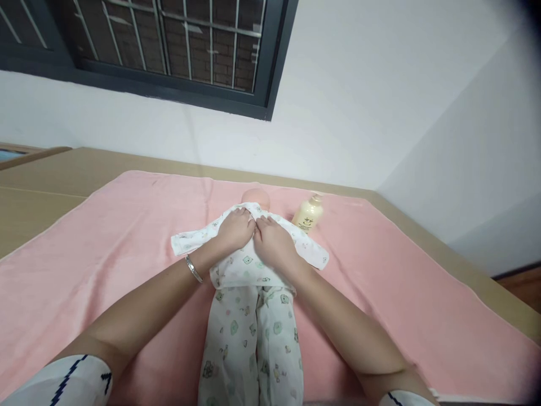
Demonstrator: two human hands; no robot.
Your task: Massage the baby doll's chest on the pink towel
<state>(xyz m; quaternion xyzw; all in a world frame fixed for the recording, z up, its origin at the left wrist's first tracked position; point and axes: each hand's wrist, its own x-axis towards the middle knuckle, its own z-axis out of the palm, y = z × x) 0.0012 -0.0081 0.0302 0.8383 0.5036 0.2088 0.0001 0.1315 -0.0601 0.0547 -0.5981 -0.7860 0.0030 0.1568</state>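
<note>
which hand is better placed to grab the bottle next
Probably the right hand: the pale yellow bottle is on that side, nearer to it than to the left hand. Both hands are on the printed shirt.

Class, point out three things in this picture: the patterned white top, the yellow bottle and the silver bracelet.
Patterned white top (247, 260): head view, on the cloth of its front.
Yellow bottle (309, 214): head view, on its body.
Silver bracelet (193, 269): head view, on its band.
</note>
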